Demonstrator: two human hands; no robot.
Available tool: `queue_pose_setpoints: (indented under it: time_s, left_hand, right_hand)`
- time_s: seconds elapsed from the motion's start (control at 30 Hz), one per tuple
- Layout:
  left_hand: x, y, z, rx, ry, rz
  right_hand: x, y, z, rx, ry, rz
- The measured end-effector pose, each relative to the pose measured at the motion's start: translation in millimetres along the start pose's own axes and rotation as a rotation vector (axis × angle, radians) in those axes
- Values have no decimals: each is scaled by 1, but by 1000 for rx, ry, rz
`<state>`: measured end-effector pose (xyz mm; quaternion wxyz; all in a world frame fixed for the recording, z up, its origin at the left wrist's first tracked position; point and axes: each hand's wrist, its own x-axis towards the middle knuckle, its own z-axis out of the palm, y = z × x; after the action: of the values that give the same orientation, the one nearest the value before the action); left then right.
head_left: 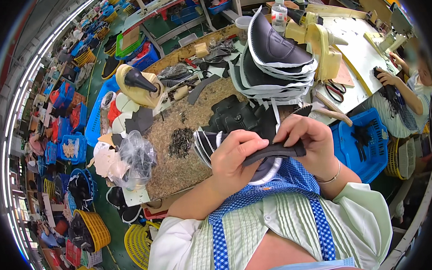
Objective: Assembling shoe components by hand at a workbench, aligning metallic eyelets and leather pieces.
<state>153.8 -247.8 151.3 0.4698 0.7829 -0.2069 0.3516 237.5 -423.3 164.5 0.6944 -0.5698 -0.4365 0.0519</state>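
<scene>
A flat black curved fabric strip is pinched closed between the left hand and right hand, held above the speckled brown worktop, near the stacked black shoe pieces.

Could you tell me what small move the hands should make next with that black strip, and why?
Probably press the black strip down along the white-edged piece beneath it: the left hand and right hand pinch its two ends, and it seems to lie across that piece's curve.

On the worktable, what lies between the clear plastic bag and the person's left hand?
In the head view, a small dark heap of scraps lies on the table between the plastic bag and the left hand.
</scene>
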Motion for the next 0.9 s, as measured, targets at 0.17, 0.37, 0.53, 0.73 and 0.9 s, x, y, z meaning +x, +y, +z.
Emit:
queue_pose_setpoints:
  time_s: [0.17, 0.37, 0.53, 0.73, 0.9]
  left_hand:
    - [-2, -3, -4, -243, -65, -168]
    - [-10, -15, 0, -945, -163, -657]
    - [-20, -12, -4, -730, -63, -738]
    - [-21, -47, -20, 260, 139, -181]
    - [-37, -127, -93, 676, 308, -514]
  right_hand:
    - [2, -1, 3, -292, -41, -301]
    - [-2, -1, 4, -347, -97, -301]
    - [-2, 5, 14, -310, -92, -93]
    - [25, 43, 30, -280, -25, 202]
    - [27, 70, 45, -888, -280, -180]
